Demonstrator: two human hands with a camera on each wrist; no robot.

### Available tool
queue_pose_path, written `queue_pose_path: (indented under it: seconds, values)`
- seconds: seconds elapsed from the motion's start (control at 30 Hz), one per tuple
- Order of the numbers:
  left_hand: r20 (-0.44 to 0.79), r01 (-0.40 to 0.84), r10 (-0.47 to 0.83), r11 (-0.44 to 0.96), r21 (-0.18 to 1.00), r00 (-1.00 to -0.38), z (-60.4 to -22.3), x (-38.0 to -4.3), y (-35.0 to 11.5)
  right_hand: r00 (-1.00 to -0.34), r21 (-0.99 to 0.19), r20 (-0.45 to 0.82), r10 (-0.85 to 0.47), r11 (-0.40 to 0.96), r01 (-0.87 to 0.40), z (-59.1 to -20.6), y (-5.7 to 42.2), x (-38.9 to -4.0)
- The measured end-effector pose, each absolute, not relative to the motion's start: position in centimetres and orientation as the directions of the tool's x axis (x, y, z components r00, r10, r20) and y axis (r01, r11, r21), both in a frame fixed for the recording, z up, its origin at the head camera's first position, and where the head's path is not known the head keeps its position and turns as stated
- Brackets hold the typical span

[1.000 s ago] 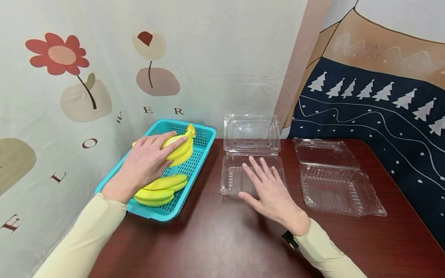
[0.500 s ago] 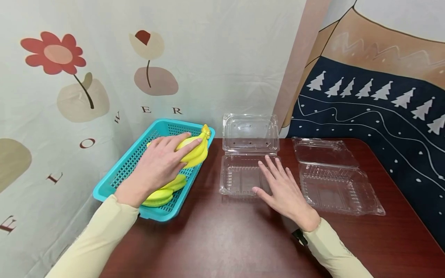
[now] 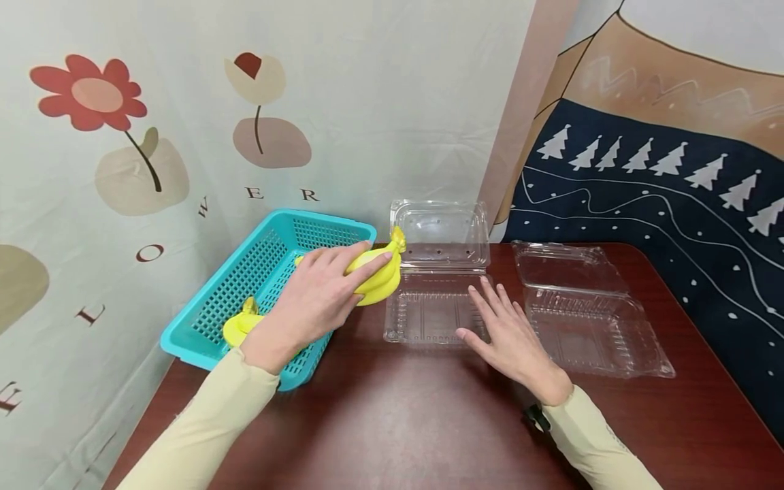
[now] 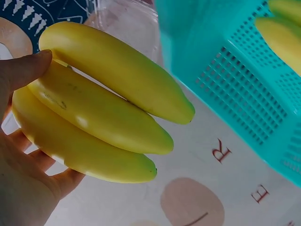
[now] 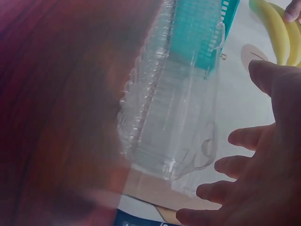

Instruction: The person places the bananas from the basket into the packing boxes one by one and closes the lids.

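My left hand [image 3: 321,289] grips a bunch of yellow bananas [image 3: 382,275] by its upper side, holding it between the blue basket [image 3: 208,289] and a clear plastic clamshell box [image 3: 429,316]. In the left wrist view three bananas [image 4: 108,108] of the bunch show, with greenish tips and the thumb pressed on them. Another banana bunch [image 3: 239,328] lies in the basket, partly hidden behind my left wrist. Over the right edge of the clamshell's tray my right hand [image 3: 511,340] hovers with fingers spread, holding nothing. The clamshell's lid [image 3: 439,235] stands raised against the wall at the back.
A second clear clamshell box [image 3: 594,330] lies unfolded at the right of the dark red table [image 3: 416,422]. Behind the table hangs a printed white cloth [image 3: 367,102], and a navy cloth with white trees [image 3: 649,197] covers the right side.
My left hand has carried the banana bunch rightward, from over the basket to the left edge of the nearer clamshell. My right hand has shifted right, away from the middle of that box.
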State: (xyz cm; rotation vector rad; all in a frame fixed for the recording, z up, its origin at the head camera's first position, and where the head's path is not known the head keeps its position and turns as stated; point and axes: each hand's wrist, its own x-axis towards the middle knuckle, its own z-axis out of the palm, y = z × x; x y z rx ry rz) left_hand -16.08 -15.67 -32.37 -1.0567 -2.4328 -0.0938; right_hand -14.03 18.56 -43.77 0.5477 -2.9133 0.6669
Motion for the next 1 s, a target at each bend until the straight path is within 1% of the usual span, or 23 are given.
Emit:
queue_pose_path:
  seconds: [0.23,0.5,0.73,1.0]
  values:
    - [0.461,0.705,0.67,0.698,-0.124,-0.582,-32.9,-15.6,-13.5,-0.935,-0.406,0.178,-0.306,0.843,-0.353,-44.4,19.0,-14.2]
    - [0.471,0.711,0.669,0.693,-0.118,-0.574,-33.8,-15.1,-11.2,-0.947,-0.427,0.138,-0.291,0.845,-0.322,-44.8,19.3,-14.2]
    - [0.44,0.71,0.679,0.694,-0.123,-0.587,-34.8,-15.1,-9.6,-0.953,-0.442,0.105,-0.284,0.845,-0.3,-45.0,19.8,-14.2]
    - [0.409,0.718,0.7,0.682,-0.139,-0.586,-36.1,-15.6,-7.7,-0.951,-0.44,0.092,-0.294,0.845,-0.304,-44.8,20.0,-14.2]
